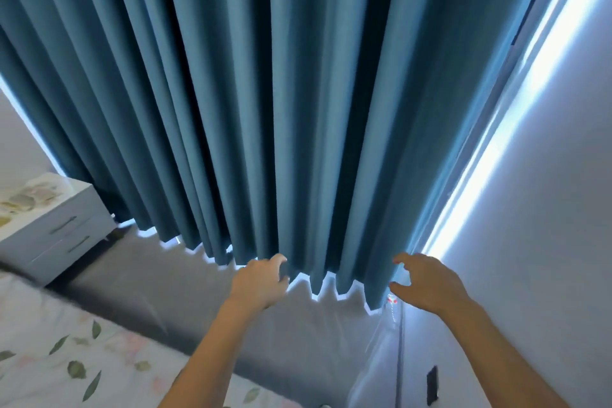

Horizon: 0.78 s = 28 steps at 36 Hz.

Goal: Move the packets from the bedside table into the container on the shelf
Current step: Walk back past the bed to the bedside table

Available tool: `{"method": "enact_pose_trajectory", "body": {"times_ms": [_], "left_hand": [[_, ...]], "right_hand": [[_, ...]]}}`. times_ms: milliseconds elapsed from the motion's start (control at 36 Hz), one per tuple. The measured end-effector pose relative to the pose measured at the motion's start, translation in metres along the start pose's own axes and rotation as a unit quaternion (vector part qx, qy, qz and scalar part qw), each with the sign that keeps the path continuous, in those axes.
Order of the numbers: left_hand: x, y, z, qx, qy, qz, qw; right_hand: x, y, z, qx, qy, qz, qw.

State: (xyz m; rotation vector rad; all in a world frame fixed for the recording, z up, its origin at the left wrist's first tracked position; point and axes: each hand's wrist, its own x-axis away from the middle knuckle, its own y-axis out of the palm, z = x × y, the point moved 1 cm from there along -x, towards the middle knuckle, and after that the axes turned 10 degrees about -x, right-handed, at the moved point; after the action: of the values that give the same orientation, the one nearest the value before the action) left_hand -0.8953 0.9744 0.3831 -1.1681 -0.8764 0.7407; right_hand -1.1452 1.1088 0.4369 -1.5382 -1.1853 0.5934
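Both hands, left hand (261, 278) and right hand (424, 278), hang loosely curled, holding nothing; better turn left toward the bedside table (49, 219) and its packets (25, 200).

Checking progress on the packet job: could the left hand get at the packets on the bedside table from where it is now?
Probably not. The left hand hangs by the curtain hem, empty, while the packets lie on the bedside table far off left.

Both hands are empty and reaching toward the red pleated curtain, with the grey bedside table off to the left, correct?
Not quite: the head view shows a teal-blue pleated curtain, not red. The rest holds: left hand and right hand are empty and reach toward it, and the grey bedside table sits off left.
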Motion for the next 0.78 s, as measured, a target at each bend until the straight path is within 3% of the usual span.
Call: {"method": "enact_pose_trajectory", "body": {"times_ms": [222,444,556,778], "left_hand": [[-0.146,-0.050,-0.048,0.016,-0.088,-0.017,0.996],[-0.232,-0.090,-0.118,-0.001,-0.191,-0.016,0.982],[-0.253,-0.098,-0.158,0.002,-0.251,-0.027,0.968],[-0.293,-0.116,-0.231,0.026,-0.370,0.026,0.928]], "right_hand": [[-0.193,-0.037,-0.048,0.032,-0.071,-0.050,0.996],[-0.345,-0.055,-0.137,0.045,-0.170,-0.074,0.982],[-0.409,-0.044,-0.198,0.064,-0.240,-0.098,0.964],[-0.518,-0.021,-0.320,0.100,-0.388,-0.147,0.904]]}}
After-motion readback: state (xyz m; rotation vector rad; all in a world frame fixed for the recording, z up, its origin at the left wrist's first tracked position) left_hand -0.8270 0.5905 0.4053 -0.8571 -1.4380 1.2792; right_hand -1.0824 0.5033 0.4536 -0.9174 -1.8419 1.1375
